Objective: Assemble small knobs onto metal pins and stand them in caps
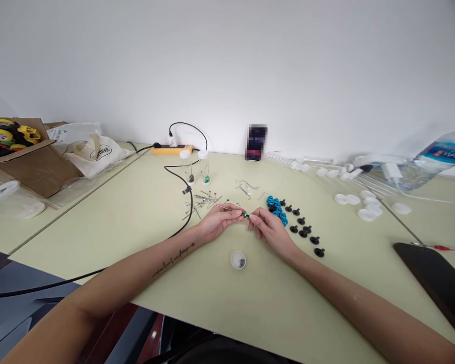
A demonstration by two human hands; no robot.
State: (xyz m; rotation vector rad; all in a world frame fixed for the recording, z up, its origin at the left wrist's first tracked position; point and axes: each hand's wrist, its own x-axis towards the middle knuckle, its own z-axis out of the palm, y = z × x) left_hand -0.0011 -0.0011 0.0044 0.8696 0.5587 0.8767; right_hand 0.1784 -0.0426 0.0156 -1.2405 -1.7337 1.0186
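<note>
My left hand [220, 221] and my right hand [268, 226] meet at the middle of the pale green table [144, 212]. Both pinch a small green piece [246, 215] between their fingertips; the left also seems to hold a thin metal pin. A heap of metal pins [205, 200] lies just behind my left hand. Blue beads [276, 206] and several black knobs [303, 230] lie right of my right hand. A small white cap [238, 260] with dark bits in it sits in front of my hands.
Two clear vials [195, 167] stand behind the pins, a yellow power strip [172, 149] and a black cable [182, 202] beyond. White lids [364, 202] and tubes lie at right, with a water bottle [440, 156]. A dark phone [436, 278] lies far right, a cardboard box [30, 162] far left.
</note>
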